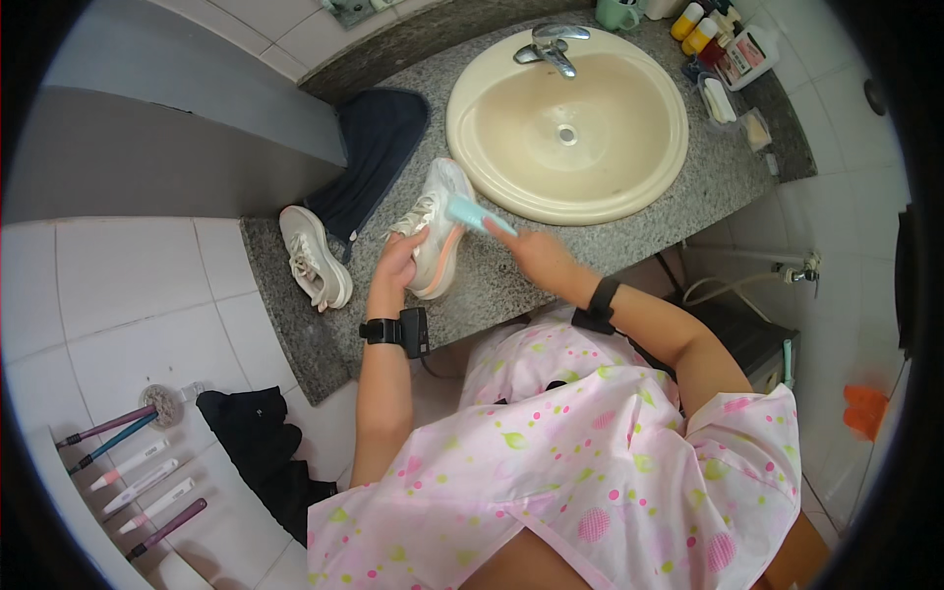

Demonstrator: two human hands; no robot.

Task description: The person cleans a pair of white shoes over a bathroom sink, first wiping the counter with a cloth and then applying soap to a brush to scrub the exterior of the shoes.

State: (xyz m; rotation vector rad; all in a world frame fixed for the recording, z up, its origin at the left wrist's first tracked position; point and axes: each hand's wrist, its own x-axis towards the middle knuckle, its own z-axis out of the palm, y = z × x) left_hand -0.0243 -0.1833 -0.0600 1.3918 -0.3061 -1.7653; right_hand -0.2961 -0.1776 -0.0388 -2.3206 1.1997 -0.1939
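One shoe [441, 250] occupies the left hand [399, 260], a brush [476, 213] the right hand [547, 264].

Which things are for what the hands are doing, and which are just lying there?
In the job:
white shoe, in the left hand
pale blue tool, probably a brush, in the right hand

Just lying about:
other shoe, though possibly its pair
dark blue cloth
green cup
white bottle

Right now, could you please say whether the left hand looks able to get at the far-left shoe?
Probably, though the left hand would first have to release the held shoe; nothing visible blocks the way to the far-left shoe.
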